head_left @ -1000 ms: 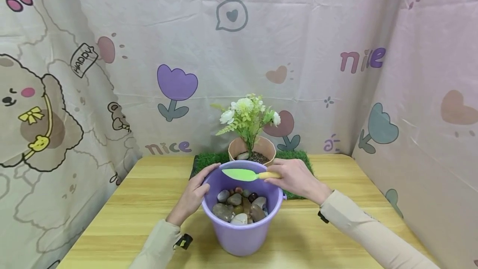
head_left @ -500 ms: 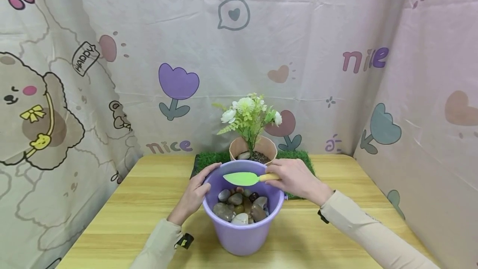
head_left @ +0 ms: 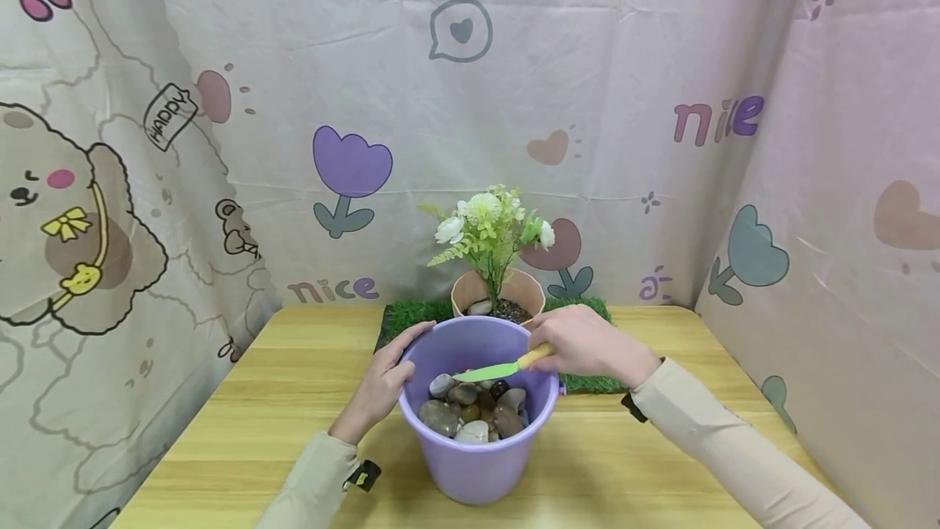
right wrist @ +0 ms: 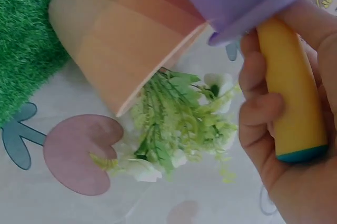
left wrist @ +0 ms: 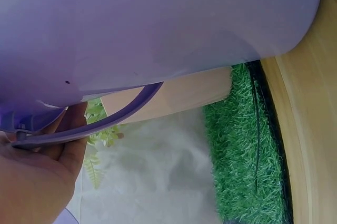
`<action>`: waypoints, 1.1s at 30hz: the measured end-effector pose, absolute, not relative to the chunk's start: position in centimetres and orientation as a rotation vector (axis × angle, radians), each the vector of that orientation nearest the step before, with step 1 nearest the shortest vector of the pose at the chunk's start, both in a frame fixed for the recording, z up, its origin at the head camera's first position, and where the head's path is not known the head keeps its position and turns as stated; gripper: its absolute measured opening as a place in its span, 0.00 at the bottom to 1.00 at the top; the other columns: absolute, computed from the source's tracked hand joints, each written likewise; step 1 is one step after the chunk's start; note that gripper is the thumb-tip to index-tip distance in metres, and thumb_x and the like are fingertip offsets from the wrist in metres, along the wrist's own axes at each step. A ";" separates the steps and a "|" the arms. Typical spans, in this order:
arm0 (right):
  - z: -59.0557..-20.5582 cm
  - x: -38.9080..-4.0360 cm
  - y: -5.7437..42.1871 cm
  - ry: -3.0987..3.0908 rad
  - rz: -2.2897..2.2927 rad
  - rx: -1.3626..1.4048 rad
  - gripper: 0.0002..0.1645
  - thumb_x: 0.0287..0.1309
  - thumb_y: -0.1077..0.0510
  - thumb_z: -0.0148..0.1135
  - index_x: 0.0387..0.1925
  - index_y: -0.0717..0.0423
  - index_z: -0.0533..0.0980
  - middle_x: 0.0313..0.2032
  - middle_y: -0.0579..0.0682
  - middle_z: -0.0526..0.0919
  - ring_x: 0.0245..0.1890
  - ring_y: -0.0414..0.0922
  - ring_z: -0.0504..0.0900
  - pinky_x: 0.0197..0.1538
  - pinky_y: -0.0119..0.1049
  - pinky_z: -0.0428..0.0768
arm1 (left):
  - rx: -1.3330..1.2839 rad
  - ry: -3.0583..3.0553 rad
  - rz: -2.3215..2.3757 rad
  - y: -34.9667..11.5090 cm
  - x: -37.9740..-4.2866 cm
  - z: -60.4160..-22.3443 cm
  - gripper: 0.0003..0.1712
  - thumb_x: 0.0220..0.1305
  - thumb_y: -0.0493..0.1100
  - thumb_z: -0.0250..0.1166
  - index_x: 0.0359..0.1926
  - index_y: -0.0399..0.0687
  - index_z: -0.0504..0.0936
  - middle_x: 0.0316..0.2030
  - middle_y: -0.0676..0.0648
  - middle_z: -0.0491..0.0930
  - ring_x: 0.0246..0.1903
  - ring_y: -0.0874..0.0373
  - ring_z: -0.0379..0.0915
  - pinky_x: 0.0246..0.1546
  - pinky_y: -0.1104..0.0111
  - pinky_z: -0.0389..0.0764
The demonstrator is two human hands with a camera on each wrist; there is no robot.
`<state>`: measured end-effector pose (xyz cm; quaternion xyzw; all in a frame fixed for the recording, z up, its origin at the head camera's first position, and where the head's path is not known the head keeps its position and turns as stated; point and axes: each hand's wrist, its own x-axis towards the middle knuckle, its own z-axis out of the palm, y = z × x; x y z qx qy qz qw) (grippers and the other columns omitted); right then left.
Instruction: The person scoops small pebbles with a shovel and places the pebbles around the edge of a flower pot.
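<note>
Left hand [head_left: 378, 386] held the purple bucket [head_left: 473, 468] at its rim; polished stones [head_left: 470, 413] lay inside. Right hand [head_left: 587, 341] gripped the yellow-handled garden trowel [right wrist: 295, 92] — blade [head_left: 488, 372] newly tipped down, contact unclear, stones likely within working reach. Beyond: artificial turf [head_left: 419, 315], peach flowerpot [head_left: 525, 287].

Pale printed cloth [head_left: 558, 64] hangs behind a wood-grained table [head_left: 279, 398].

On the worktop [head_left: 308, 398], near its far edge, a pot [right wrist: 118, 34] with white flowers [head_left: 482, 209] stands on a grass mat [head_left: 419, 315], before a printed cloth [head_left: 470, 96].
</note>
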<state>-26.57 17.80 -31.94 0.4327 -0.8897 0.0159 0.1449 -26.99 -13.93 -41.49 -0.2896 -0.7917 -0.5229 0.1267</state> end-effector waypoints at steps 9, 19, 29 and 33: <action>-30.7 -26.2 16.9 -2.722 0.014 1.353 0.07 0.46 0.45 0.74 0.19 0.33 0.82 0.34 0.33 0.82 0.29 0.30 0.76 0.34 0.29 0.75 | -0.835 -2.305 -1.522 -13.9 -27.0 -41.6 0.39 0.52 0.26 0.46 0.68 0.45 0.69 0.62 0.42 0.74 0.55 0.47 0.73 0.52 0.66 0.75; -31.2 -26.4 15.8 -2.698 -0.137 1.276 0.15 0.41 0.43 0.76 0.15 0.39 0.77 0.22 0.34 0.73 0.21 0.35 0.70 0.30 0.32 0.73 | -0.820 -2.305 -1.498 -13.8 -27.0 -41.5 0.40 0.51 0.26 0.46 0.68 0.47 0.70 0.64 0.44 0.74 0.58 0.48 0.72 0.55 0.68 0.73; -32.9 -27.4 15.4 -2.472 -0.279 1.339 0.12 0.41 0.40 0.76 0.18 0.39 0.82 0.25 0.36 0.72 0.31 0.38 0.73 0.31 0.32 0.76 | -0.827 -2.301 -1.526 -13.8 -27.1 -41.6 0.40 0.51 0.26 0.46 0.68 0.47 0.70 0.63 0.44 0.74 0.57 0.48 0.72 0.54 0.68 0.73; -33.1 -27.5 15.4 -2.453 -0.239 1.362 0.10 0.43 0.40 0.75 0.22 0.39 0.85 0.27 0.36 0.73 0.32 0.38 0.72 0.31 0.31 0.75 | -0.837 -2.286 -1.527 -13.9 -27.1 -41.7 0.40 0.50 0.26 0.46 0.68 0.47 0.70 0.64 0.44 0.73 0.58 0.48 0.72 0.55 0.68 0.72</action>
